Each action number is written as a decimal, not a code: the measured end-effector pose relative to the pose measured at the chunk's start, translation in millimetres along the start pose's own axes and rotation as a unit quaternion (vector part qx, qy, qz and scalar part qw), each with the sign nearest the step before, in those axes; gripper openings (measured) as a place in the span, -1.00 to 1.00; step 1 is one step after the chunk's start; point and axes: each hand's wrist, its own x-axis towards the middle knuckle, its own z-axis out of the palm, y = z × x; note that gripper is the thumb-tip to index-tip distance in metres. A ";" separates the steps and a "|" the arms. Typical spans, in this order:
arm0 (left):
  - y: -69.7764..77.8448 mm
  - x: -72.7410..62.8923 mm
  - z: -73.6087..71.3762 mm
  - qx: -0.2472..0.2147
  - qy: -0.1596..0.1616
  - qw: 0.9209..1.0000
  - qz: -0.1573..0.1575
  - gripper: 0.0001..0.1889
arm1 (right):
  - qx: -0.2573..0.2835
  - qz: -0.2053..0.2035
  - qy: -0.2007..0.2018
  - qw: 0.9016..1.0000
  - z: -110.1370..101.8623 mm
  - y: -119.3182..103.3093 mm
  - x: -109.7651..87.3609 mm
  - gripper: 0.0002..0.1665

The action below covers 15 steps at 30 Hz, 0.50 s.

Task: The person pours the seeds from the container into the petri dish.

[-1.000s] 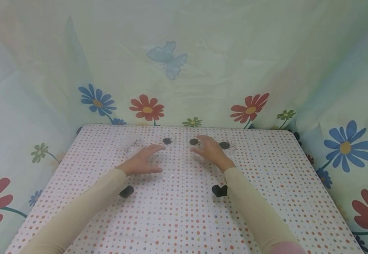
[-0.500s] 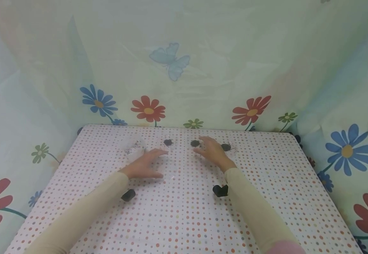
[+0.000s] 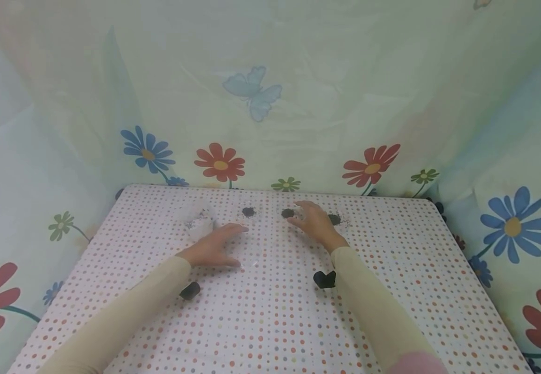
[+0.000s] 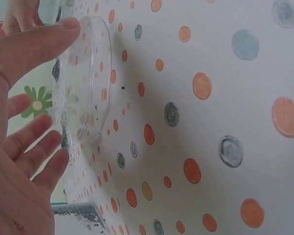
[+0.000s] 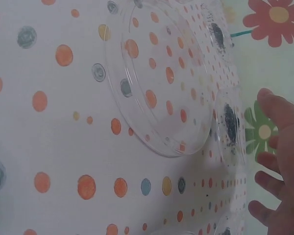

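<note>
In the head view my left hand reaches over the dotted table with thumb and fingers spread apart. Beside it lies a clear, shallow, petri-style dish; in the left wrist view the thumb tip overlaps its rim. The fingers are relaxed and not wrapped round it. Farther right, my right hand has loosely bent fingers, close to a clear dish with a dark clump. In the right wrist view its fingers show nothing between them, and the round clear dish lies flat on the table.
More dark clumps in clear dishes stand along the back, one left of centre and one behind the right hand. A whitish container with black specks is behind the left hand. Black pieces show by both sleeves. Floral curtains surround the table.
My left hand has shifted slightly toward me, showing more of the speckled container behind it. The right hand stays almost in place. The head view has tilted up a little.
</note>
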 end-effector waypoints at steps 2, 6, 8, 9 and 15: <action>0.2 -0.2 0.5 0.001 -0.001 1.000 0.001 -0.05 | -0.001 0.001 -0.003 1.000 0.8 0.8 1.0 -0.20; 0.7 -0.1 1.3 0.006 -0.003 1.000 0.004 -0.06 | -0.007 0.004 -0.004 1.000 2.1 1.7 3.1 -0.19; 1.1 0.6 1.5 0.006 -0.005 1.000 0.008 -0.07 | -0.015 0.005 -0.004 1.000 2.7 2.2 4.0 -0.19; 1.0 1.2 1.7 0.008 -0.007 1.000 0.009 -0.07 | -0.019 0.006 -0.005 1.000 2.9 2.5 4.5 -0.19; -2.4 4.5 3.3 0.021 -0.013 1.000 0.017 -0.07 | -0.052 0.003 0.000 0.999 2.8 4.8 6.7 -0.16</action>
